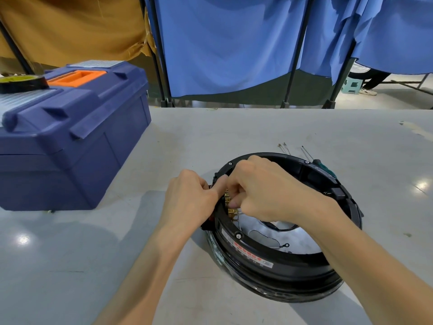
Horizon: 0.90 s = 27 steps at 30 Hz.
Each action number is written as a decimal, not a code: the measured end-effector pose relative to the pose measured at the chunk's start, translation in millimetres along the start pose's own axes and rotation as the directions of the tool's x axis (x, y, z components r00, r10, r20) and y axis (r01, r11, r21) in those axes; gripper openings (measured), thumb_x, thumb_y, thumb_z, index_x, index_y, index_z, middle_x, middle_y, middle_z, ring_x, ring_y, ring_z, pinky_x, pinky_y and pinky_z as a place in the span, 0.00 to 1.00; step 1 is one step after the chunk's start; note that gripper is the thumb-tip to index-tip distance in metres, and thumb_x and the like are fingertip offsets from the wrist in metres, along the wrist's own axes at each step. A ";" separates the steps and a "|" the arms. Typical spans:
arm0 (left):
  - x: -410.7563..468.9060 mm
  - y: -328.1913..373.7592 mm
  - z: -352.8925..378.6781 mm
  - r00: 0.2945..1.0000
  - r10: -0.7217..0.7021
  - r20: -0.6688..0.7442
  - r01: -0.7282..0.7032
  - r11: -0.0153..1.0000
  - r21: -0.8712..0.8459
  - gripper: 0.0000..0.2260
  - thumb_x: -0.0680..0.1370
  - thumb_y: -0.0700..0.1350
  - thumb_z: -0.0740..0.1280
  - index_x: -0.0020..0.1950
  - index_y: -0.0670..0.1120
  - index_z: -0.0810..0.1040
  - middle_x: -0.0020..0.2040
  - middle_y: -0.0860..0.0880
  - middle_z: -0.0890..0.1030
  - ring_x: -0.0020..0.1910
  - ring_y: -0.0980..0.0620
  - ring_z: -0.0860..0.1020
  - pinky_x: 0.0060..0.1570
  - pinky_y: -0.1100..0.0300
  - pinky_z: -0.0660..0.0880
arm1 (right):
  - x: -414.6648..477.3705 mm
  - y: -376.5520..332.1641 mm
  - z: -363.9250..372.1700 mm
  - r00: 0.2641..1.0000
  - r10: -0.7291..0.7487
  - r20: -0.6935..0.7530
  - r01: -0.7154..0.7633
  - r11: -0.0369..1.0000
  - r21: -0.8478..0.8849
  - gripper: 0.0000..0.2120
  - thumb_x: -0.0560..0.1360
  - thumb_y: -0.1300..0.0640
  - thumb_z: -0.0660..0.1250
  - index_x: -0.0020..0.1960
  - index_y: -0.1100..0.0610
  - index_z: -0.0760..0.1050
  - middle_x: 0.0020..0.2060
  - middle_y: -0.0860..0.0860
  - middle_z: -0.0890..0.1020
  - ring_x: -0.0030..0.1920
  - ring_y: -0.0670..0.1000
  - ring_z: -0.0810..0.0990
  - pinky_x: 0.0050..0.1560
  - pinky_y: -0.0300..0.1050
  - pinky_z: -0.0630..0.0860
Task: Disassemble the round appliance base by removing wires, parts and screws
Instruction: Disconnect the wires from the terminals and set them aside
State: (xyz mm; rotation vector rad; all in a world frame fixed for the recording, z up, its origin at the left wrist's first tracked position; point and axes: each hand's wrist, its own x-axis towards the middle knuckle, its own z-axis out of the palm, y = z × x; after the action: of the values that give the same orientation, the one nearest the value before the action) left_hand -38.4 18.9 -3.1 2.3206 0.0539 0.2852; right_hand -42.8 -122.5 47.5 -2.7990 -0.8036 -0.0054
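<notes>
Right hand (269, 191) pinching terminals (232, 213), base (281, 277) beneath

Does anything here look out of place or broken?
Nothing looks broken. One wire with a ring end lies loose inside the base, and thin wires lie scattered on the table beyond it; that fits a teardown.

The round appliance base (281, 266) is a glossy black ring lying flat on the bench (210, 137), open through its middle. On its inner wall at 9 o'clock sits a row of brass terminals (230, 207). A silver screw (238, 235) stands in the rim at 8 o'clock, beside a white label (248, 250) with red print. A thin wire (278, 246) ending in a ring lug lies inside, towards 7 o'clock.
</notes>
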 end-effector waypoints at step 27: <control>-2.1 2.2 0.2 0.999 -0.034 0.030 0.036 0.998 -0.049 0.30 0.75 0.56 0.69 0.22 0.47 0.57 0.21 0.49 0.56 0.27 0.46 0.57 0.29 0.56 0.56 | -8.7 21.4 -10.6 0.995 0.052 0.083 -0.078 0.933 0.352 0.07 0.72 0.58 0.74 0.36 0.58 0.80 0.19 0.51 0.77 0.17 0.49 0.72 0.25 0.41 0.74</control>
State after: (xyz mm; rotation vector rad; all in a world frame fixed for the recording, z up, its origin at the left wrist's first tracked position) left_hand -40.5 16.9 -2.0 2.2722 0.0721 0.2327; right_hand -38.4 -147.0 52.5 -2.4904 -0.6511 0.2309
